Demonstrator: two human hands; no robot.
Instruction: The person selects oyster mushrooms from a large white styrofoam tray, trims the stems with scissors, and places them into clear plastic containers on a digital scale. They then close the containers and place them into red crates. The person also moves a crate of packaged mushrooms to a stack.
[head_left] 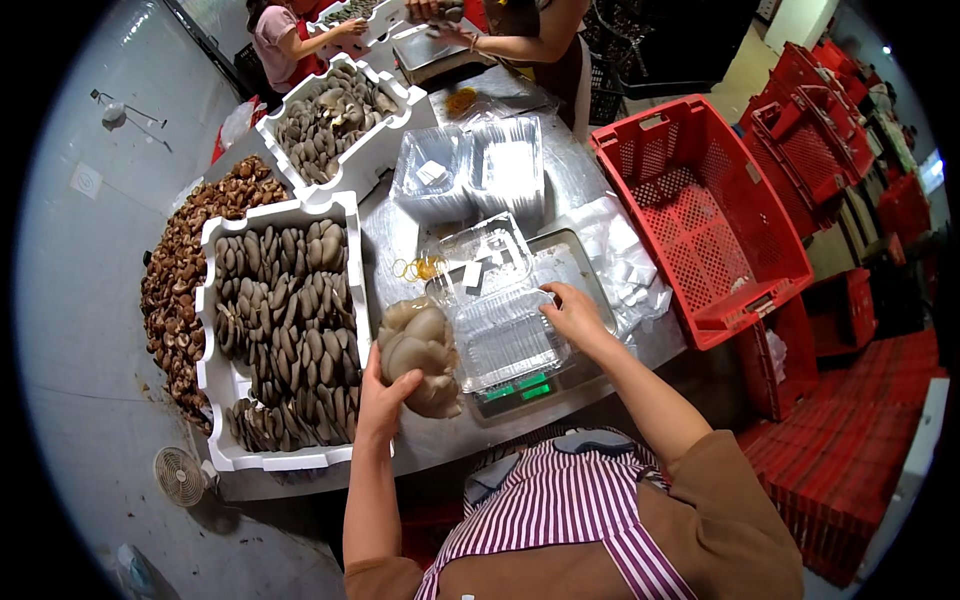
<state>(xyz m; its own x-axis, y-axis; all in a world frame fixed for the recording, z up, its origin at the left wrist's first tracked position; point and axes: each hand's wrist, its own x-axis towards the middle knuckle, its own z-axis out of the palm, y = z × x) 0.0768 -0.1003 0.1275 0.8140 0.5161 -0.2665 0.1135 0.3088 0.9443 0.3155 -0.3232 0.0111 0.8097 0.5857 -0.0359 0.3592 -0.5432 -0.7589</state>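
My left hand [388, 400] is closed round a pale grey-brown oyster mushroom cluster [422, 352], just left of an open clear plastic clamshell [505, 345] with small white square pieces on its lid. My right hand [570, 318] grips the clamshell's right edge with thumb and fingers. The clamshell lies over a metal-topped scale [590, 275] with green displays along its front. A white foam box [210, 345] of grey oyster mushrooms sits left of my hands. Yellow rubber bands [425, 268] lie behind the cluster.
Behind are another mushroom box [330, 130], stacked clear containers [470, 170] and two other people [285, 45] [545, 35]. A brown mushroom pile [170, 290] lies at left. A red crate [700, 230] and white plastic bags [630, 260] are at right, beside stacked red crates [820, 430]. A fan [180, 475] stands lower left.
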